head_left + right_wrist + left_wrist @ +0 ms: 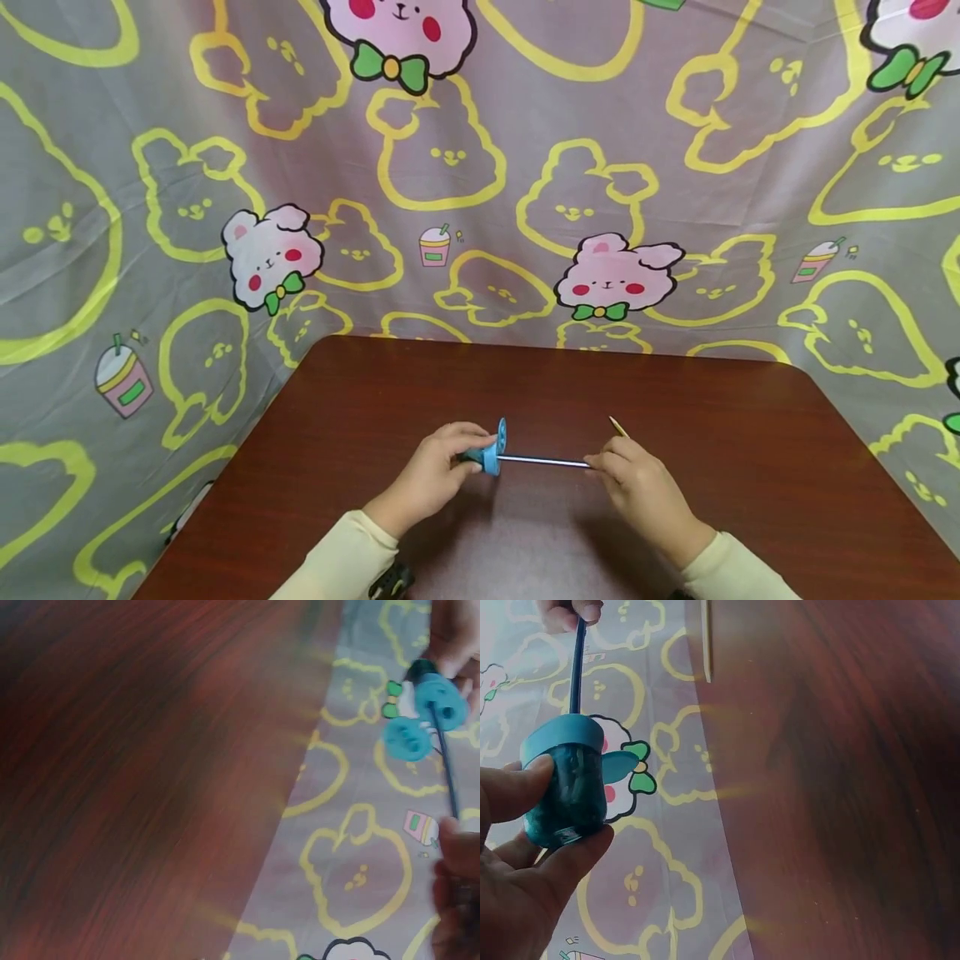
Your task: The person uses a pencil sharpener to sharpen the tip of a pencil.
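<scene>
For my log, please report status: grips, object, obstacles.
Left grip holding blue sharpener. Right grip pinching pencil, its end in sharpener. Second pencil near right grip, not blocking.

Between my left hand [427, 482] and right hand [641, 492], a slender pencil [543, 461] bars the gap; a finger could pass above it or along its near side. At my left fingertips, a blue lid [502, 432] stands up, obstructing the far side. Past my right knuckles, a yellow stick [617, 426] juts outward. Beyond both hands, the tabletop [420, 379] offers passage as far as the patterned cloth [501, 225], which rises as a wall. Nearer me, two sleeves [341, 557] flank the approach.
</scene>
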Action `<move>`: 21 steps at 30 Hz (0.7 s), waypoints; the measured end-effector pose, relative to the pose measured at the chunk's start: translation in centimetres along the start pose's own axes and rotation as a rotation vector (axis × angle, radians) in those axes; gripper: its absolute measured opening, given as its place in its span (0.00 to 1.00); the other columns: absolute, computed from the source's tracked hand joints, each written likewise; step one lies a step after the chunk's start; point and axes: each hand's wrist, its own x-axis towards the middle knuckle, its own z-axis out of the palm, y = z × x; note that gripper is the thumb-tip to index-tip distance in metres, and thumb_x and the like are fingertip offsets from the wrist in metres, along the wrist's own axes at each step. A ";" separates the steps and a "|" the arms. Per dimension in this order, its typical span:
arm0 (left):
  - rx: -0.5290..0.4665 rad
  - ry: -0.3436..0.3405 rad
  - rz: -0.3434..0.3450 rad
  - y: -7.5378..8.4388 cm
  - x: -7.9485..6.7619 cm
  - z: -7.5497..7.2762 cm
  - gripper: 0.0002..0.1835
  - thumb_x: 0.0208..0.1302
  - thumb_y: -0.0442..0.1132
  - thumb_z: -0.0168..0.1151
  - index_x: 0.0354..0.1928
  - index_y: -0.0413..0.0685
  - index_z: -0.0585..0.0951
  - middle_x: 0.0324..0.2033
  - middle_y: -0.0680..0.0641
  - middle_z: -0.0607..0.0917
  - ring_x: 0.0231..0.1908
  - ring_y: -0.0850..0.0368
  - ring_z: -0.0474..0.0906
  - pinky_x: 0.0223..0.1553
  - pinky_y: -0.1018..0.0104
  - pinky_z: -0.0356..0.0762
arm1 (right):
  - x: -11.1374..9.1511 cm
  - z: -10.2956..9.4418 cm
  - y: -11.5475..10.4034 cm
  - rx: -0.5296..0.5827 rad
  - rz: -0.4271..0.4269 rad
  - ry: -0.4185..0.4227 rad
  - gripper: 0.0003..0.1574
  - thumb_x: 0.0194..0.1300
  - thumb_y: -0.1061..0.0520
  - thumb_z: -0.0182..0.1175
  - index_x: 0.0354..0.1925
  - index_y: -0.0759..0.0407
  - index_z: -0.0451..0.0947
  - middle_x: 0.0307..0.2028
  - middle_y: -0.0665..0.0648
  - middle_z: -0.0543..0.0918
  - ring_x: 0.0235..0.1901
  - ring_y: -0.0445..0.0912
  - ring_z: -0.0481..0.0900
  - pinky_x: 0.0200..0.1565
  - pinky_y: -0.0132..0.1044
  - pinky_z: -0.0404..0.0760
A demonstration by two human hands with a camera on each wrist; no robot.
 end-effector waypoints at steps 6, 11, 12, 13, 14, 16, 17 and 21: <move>0.160 0.025 0.185 -0.3 -0.4 0.4 0.22 0.51 0.22 0.68 0.50 0.43 0.85 0.49 0.46 0.81 0.51 0.50 0.76 0.47 0.63 0.79 | 0.4 -0.9 -0.3 0.390 0.566 -0.389 0.03 0.53 0.61 0.71 0.27 0.58 0.85 0.25 0.46 0.82 0.25 0.33 0.72 0.26 0.28 0.73; 0.160 0.019 0.164 -0.2 -0.7 0.6 0.22 0.52 0.24 0.68 0.51 0.44 0.84 0.50 0.48 0.81 0.52 0.51 0.75 0.47 0.64 0.79 | 0.7 -1.1 -0.3 0.339 0.614 -0.468 0.04 0.56 0.59 0.70 0.30 0.59 0.85 0.27 0.47 0.82 0.24 0.34 0.72 0.26 0.29 0.73; 0.142 0.016 0.133 -0.2 -0.7 0.6 0.22 0.53 0.24 0.68 0.51 0.44 0.84 0.50 0.48 0.81 0.52 0.51 0.75 0.45 0.65 0.79 | 0.6 -1.0 -0.3 0.265 0.523 -0.428 0.04 0.55 0.60 0.70 0.30 0.59 0.85 0.28 0.46 0.82 0.26 0.34 0.73 0.27 0.29 0.74; 0.121 0.017 0.102 -0.2 -0.6 0.6 0.22 0.53 0.24 0.68 0.51 0.44 0.84 0.50 0.48 0.81 0.51 0.51 0.75 0.43 0.66 0.79 | 0.5 -0.9 -0.3 0.175 0.420 -0.372 0.05 0.53 0.60 0.71 0.31 0.57 0.85 0.30 0.44 0.82 0.28 0.34 0.75 0.28 0.30 0.76; 0.093 0.019 0.068 -0.1 -0.6 0.6 0.22 0.53 0.23 0.68 0.52 0.44 0.84 0.50 0.47 0.81 0.50 0.51 0.75 0.41 0.67 0.79 | 0.4 -0.7 -0.3 0.094 0.324 -0.305 0.07 0.52 0.60 0.72 0.32 0.57 0.86 0.31 0.44 0.82 0.29 0.35 0.76 0.29 0.31 0.77; 0.038 0.027 0.006 -0.1 -0.4 0.5 0.21 0.54 0.23 0.67 0.52 0.43 0.84 0.49 0.47 0.81 0.48 0.51 0.76 0.39 0.69 0.78 | 0.2 -0.3 -0.1 -0.050 0.148 -0.152 0.06 0.60 0.55 0.68 0.35 0.57 0.85 0.32 0.45 0.81 0.31 0.38 0.78 0.31 0.32 0.78; 0.011 0.030 -0.016 0.0 -0.3 0.4 0.21 0.54 0.23 0.67 0.51 0.42 0.84 0.49 0.47 0.81 0.48 0.51 0.77 0.37 0.69 0.77 | 0.1 -0.1 0.0 -0.093 0.079 -0.087 0.10 0.64 0.52 0.65 0.36 0.58 0.85 0.32 0.46 0.80 0.32 0.39 0.78 0.32 0.32 0.78; -0.041 0.018 -0.061 0.1 0.0 0.0 0.20 0.55 0.22 0.65 0.51 0.42 0.84 0.49 0.47 0.81 0.46 0.51 0.78 0.37 0.70 0.76 | 0.1 0.4 0.4 -0.123 -0.103 0.096 0.28 0.75 0.43 0.45 0.33 0.58 0.85 0.29 0.47 0.80 0.28 0.41 0.77 0.31 0.32 0.77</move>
